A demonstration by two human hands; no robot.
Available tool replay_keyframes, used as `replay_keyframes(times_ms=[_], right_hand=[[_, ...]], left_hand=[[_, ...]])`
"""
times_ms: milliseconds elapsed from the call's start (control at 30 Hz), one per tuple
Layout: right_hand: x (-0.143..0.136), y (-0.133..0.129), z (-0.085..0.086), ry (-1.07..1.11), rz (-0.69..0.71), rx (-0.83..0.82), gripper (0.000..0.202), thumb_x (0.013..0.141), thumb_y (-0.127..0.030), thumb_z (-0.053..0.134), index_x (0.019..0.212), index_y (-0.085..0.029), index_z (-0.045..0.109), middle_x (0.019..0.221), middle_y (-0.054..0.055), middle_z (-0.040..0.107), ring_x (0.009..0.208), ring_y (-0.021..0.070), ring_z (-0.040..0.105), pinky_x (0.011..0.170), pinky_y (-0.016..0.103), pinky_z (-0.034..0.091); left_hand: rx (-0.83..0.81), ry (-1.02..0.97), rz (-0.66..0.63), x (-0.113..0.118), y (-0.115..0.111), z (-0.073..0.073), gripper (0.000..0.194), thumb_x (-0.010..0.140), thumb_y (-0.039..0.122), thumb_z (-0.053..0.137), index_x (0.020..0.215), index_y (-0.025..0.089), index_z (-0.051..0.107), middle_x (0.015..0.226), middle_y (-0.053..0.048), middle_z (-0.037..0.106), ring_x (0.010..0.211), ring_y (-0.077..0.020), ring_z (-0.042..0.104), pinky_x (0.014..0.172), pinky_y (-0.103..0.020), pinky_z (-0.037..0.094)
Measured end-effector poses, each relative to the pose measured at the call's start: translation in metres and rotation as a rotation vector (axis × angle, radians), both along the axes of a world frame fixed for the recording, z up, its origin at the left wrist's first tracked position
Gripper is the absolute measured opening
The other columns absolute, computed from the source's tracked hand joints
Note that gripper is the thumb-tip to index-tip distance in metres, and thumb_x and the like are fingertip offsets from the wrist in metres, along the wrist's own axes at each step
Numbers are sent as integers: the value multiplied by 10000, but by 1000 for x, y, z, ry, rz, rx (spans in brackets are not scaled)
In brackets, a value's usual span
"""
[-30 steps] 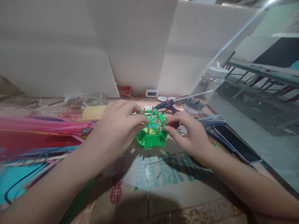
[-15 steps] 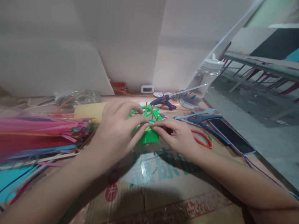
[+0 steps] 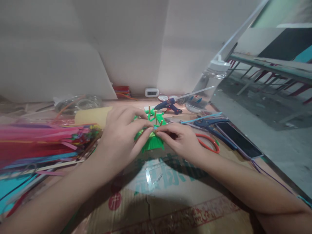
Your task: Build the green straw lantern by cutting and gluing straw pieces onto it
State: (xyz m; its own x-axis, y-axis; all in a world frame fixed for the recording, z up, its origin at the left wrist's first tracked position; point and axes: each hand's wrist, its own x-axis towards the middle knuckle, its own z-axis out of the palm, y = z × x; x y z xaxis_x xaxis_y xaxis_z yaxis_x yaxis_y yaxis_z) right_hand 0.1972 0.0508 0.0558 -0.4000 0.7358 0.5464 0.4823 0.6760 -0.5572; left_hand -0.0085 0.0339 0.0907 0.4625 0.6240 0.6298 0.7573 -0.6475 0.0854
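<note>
A bright green craft piece, fringed along its near edge, sits on the cardboard in front of me. Several thin brown sticks stand up out of it. At its near side, a tiny light-blue piece shows between my fingertips; its exact kind is too small to tell. My left hand pinches it from the left with thumb and index finger, the other fingers arched over the green craft piece. From the right, my right hand pinches at the same spot. Both hands partly hide the craft piece.
Pink and red strips lie left. Behind are a yellow roll, a glue gun and a water bottle. Rightward lie a red ring, blue-handled pliers and a phone. Cardboard covers the near table.
The whole view has shifted slightly, so things sit a little further left. Both hands keep their pinch at the same place on the green craft piece.
</note>
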Motion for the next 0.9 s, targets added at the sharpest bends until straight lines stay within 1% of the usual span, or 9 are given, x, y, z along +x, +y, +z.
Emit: replay_keyframes(times_ms=[133, 267, 367, 533, 633, 700, 733, 800, 900], right_hand=[[1, 0, 0, -2, -8, -8, 149, 914, -265, 620, 935, -211, 757, 848, 18, 771, 750, 148, 693, 692, 273, 508], [1, 0, 0, -9, 0, 2, 147, 913, -260, 621, 941, -209, 757, 850, 19, 770, 758, 148, 691, 700, 274, 507], [1, 0, 1, -10, 10, -1, 147, 916, -258, 616, 942, -212, 753, 846, 16, 767, 756, 145, 687, 700, 272, 505], [2, -1, 1, -3, -5, -23, 151, 921, -250, 602, 918, -199, 744, 820, 15, 756, 718, 136, 668, 659, 254, 490], [5, -2, 3, 38, -32, 4, 127, 908, -260, 627, 957, -200, 728, 819, 4, 747, 634, 112, 625, 588, 233, 469], [7, -3, 8, 75, -44, 85, 118, 904, -255, 635, 980, -206, 710, 832, 4, 739, 612, 109, 602, 583, 240, 473], [7, -3, 12, 80, -37, 145, 109, 902, -251, 635, 977, -212, 705, 838, 9, 732, 641, 120, 611, 617, 256, 489], [7, -2, 23, 37, -1, 263, 99, 903, -249, 629, 963, -225, 703, 882, 33, 713, 786, 164, 646, 740, 316, 516], [1, -1, 40, -76, 71, 343, 148, 910, -228, 604, 1021, -241, 700, 1017, 69, 692, 1002, 222, 633, 893, 404, 494]], left_hand=[[1, 14, -7, -1, -1, 0, 124, 945, 302, 544, 953, 273, 665, 1067, -58, 657, 1046, -267, 569, 924, -491, 449], [-5, 25, -4, 0, -1, 1, 130, 945, 303, 545, 943, 265, 669, 1064, -64, 659, 1042, -269, 569, 921, -493, 448], [-12, 25, -4, -1, -1, 2, 141, 940, 307, 546, 953, 279, 683, 1079, -61, 660, 1065, -280, 568, 932, -502, 446], [-45, 64, -53, -11, -3, 15, 244, 925, 350, 562, 1142, 287, 655, 1224, -80, 626, 1163, -313, 544, 990, -528, 419], [-37, 104, -44, -22, -2, 23, 246, 924, 361, 563, 1138, 280, 650, 1223, -96, 622, 1139, -319, 554, 974, -537, 424], [-44, 128, -49, -27, 1, 24, 233, 922, 357, 567, 1121, 273, 654, 1229, -102, 620, 1147, -323, 549, 970, -543, 425], [-51, 134, -52, -29, 3, 24, 227, 920, 352, 572, 1113, 267, 657, 1239, -104, 616, 1160, -324, 542, 973, -546, 424], [-63, 131, -65, -30, 7, 22, 219, 909, 346, 596, 1093, 251, 669, 1266, -108, 606, 1195, -326, 527, 991, -550, 416], [-92, 97, -114, -27, 13, 16, 211, 877, 358, 650, 1042, 238, 701, 1312, -103, 589, 1250, -322, 496, 1036, -548, 395]])
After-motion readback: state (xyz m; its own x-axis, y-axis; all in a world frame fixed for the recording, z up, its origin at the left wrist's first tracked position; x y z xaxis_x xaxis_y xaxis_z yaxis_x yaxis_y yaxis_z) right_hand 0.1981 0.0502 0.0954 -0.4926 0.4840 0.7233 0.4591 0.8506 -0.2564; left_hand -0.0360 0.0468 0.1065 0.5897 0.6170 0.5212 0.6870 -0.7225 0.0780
